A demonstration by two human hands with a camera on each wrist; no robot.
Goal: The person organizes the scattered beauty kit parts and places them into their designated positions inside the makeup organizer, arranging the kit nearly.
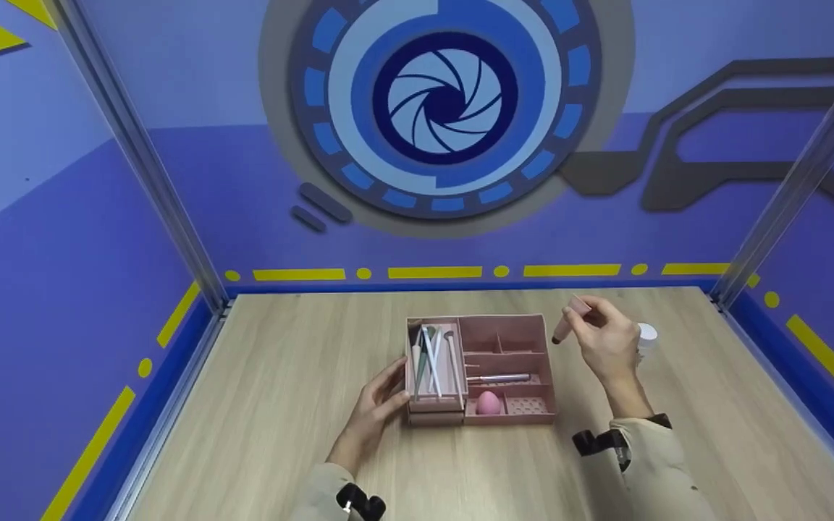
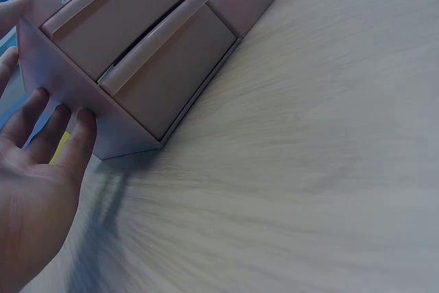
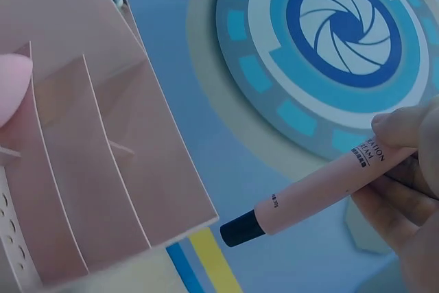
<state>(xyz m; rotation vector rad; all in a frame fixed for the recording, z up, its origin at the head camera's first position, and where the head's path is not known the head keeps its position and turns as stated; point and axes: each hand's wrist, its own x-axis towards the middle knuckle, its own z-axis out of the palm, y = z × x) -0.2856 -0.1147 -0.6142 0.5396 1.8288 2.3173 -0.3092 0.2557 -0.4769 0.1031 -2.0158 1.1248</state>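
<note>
A pink organizer box point(image 1: 506, 335) stands on the table, with slim brushes point(image 1: 433, 362) in its left tray and two drawers point(image 2: 171, 60) on its front left side. In its right part lie a pink egg-shaped makeup sponge point(image 1: 489, 403) and a silver slender tool point(image 1: 500, 378). My left hand point(image 1: 376, 401) touches the box's left side with extended fingers. Right of the box, my right hand point(image 1: 607, 340) pinches a pink cream tube point(image 3: 322, 186) by its flat end, the black cap pointing down toward the box. The tube hangs apart from the box.
Behind my right hand stands a white-lidded container point(image 1: 646, 334), partly hidden by the hand. The wooden table point(image 1: 279, 376) ends at a blue patterned back wall point(image 1: 207, 195). Metal posts point(image 1: 149, 159) frame both sides.
</note>
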